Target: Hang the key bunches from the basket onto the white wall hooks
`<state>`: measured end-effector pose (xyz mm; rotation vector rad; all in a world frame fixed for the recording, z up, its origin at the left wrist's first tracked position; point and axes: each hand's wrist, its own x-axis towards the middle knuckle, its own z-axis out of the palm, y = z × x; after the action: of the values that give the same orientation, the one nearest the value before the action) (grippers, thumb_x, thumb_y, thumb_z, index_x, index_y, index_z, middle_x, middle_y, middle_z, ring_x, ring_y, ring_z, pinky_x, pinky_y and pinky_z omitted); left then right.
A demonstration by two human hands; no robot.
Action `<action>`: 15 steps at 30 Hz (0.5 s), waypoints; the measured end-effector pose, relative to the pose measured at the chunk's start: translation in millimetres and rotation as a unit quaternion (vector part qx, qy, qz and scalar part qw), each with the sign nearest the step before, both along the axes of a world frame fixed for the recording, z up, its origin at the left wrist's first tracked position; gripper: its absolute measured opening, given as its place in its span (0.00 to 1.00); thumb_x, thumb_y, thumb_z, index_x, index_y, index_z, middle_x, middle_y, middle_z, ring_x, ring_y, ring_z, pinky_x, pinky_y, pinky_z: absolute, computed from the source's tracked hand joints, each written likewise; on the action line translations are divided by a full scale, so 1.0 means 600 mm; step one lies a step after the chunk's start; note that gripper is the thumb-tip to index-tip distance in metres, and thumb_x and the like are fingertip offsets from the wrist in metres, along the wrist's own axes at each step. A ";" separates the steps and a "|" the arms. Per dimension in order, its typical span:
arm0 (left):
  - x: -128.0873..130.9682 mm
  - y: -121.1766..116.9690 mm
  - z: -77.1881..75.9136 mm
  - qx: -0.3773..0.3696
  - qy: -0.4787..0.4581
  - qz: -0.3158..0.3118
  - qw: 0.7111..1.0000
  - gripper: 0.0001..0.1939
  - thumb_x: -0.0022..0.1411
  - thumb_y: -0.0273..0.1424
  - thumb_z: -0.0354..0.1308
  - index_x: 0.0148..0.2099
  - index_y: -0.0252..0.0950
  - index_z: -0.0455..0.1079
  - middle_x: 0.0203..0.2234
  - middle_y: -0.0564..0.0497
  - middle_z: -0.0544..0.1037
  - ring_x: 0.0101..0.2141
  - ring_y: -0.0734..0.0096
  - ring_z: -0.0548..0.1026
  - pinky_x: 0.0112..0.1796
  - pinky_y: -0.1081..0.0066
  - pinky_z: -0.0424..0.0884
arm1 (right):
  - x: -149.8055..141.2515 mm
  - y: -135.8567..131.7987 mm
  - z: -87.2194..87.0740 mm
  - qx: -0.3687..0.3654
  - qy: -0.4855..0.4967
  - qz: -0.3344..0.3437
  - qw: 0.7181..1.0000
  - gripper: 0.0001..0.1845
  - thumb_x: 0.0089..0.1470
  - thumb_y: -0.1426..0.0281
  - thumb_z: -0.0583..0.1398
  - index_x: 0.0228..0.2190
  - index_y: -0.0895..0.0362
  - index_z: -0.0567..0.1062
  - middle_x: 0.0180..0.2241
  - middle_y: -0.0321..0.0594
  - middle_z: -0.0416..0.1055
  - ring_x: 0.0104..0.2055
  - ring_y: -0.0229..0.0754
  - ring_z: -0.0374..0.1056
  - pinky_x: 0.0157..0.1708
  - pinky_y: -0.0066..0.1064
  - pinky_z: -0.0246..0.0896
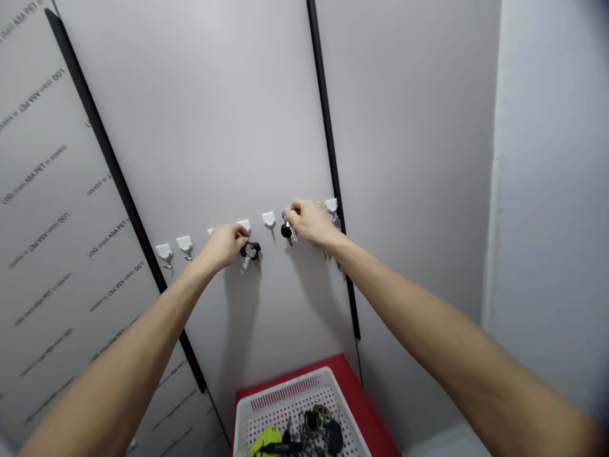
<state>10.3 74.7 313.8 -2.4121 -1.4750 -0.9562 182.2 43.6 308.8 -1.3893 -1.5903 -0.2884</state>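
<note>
My left hand is closed in a pinch at a white wall hook, and a bunch of keys with dark heads dangles from its fingertips. Further right, my right hand pinches a second bunch of keys, one with a round black head, against the pale cabinet door. Its fingers cover whatever hook lies behind. Between the two hands is a bare white hook. At the row's right end, another hook carries keys, partly hidden by my right wrist.
Two more white hooks are at the left of the row. Below stands a white perforated basket with several keys and a yellow-green item, on a red surface. Long black handles edge the door.
</note>
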 end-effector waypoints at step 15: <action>0.017 -0.005 0.052 0.070 -0.062 0.053 0.994 0.17 0.46 0.33 0.43 0.37 0.31 0.65 0.24 0.56 0.70 0.26 0.79 0.67 0.29 0.75 0.62 | -0.018 -0.028 -0.293 -0.359 -0.211 0.144 0.898 0.13 0.42 0.69 0.48 0.27 0.58 0.70 0.25 0.40 0.70 0.25 0.35 0.62 0.20 0.22 0.50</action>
<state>20.7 71.6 344.8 -2.1891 -1.5045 -1.1613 171.6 26.6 132.9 -1.6673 -2.3908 0.2254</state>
